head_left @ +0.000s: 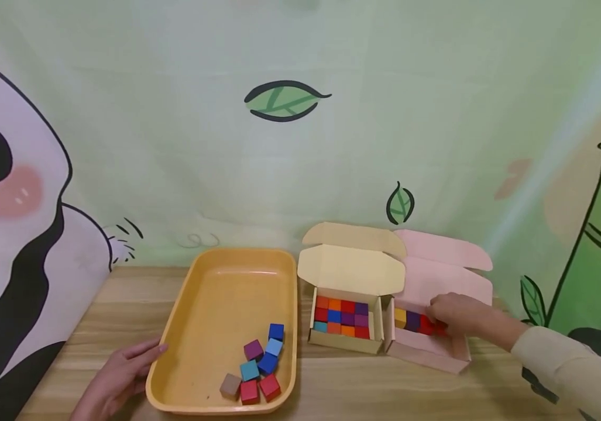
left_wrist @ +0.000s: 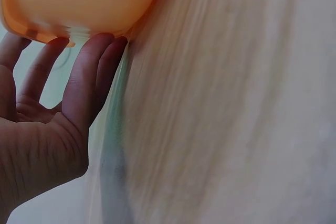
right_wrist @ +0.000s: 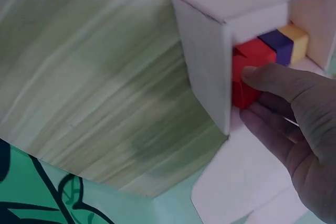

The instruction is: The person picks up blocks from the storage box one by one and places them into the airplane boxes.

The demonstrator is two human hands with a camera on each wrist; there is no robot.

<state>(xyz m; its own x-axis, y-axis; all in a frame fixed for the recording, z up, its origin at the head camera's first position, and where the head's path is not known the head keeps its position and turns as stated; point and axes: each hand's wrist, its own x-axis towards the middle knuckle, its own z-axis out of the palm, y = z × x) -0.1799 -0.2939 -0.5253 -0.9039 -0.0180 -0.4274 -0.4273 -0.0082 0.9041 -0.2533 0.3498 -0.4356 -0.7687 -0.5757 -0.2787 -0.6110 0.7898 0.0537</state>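
My right hand (head_left: 460, 316) reaches into the open pink box (head_left: 426, 355). In the right wrist view, its thumb and fingers pinch a red cube (right_wrist: 242, 92) at the end of a row. Along that row sit another red cube (right_wrist: 258, 50), a dark purple cube (right_wrist: 277, 45) and a yellow cube (right_wrist: 299, 40). My left hand (head_left: 118, 374) is at the left side of the yellow tray (head_left: 210, 321), fingertips touching its outer wall under the rim. Several loose cubes lie in the tray's near right part, among them a brown cube (head_left: 230, 386) and a teal cube (head_left: 250, 370).
Left of the pink box, and close against it, stands a cream box (head_left: 350, 343) with rows of coloured cubes. Both lids (head_left: 351, 269) are folded back toward the printed cloth (head_left: 353, 146) behind. Everything stands on a wood-grain table (head_left: 342, 386).
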